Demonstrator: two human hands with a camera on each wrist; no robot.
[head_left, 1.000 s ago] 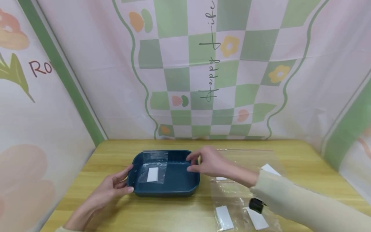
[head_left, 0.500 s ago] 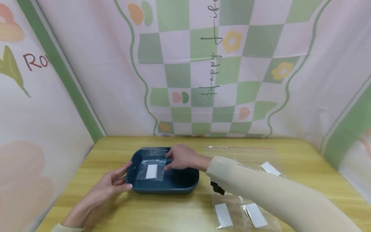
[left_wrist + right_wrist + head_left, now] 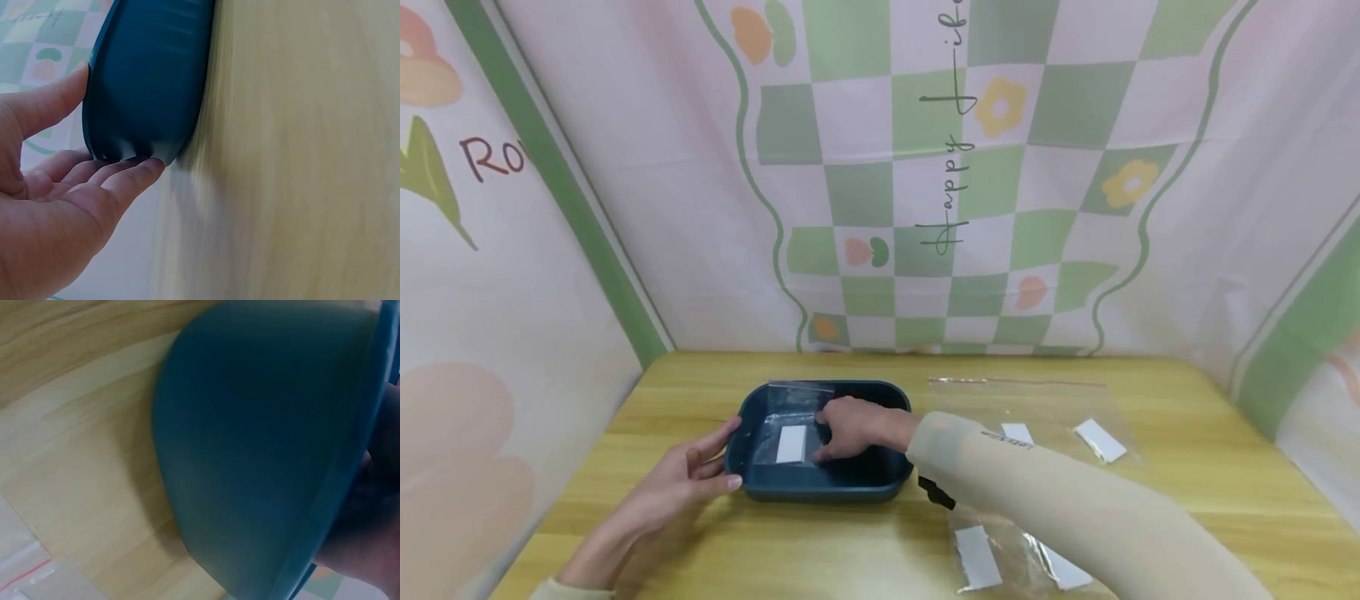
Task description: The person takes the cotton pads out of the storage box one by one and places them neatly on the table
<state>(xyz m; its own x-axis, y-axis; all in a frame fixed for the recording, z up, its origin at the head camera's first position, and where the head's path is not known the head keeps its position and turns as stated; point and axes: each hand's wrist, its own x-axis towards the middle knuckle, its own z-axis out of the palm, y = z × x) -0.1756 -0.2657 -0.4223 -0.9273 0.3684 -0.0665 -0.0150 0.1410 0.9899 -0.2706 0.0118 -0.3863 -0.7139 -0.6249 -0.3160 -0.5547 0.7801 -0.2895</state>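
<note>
A dark blue rectangular dish stands on the wooden table. Inside it, toward the left, lies a small clear plastic bag bearing a white rectangular label. At the dish's left end my left hand holds the rim, thumb and fingers spread; in the left wrist view the fingers press against the dish's outer wall. My right hand reaches into the dish, with thumb and forefinger apart at the small bag's right edge. In the right wrist view the dish wall hides most of that hand.
To the right lie large clear zip bags with white labels, partly covered by my right sleeve. Behind the table hangs a patterned curtain, and another printed cloth stands at the left.
My right hand has moved left from the dish's right end to the small bag's edge. The left hand stays on the dish's left end, and the small bag lies where it was.
</note>
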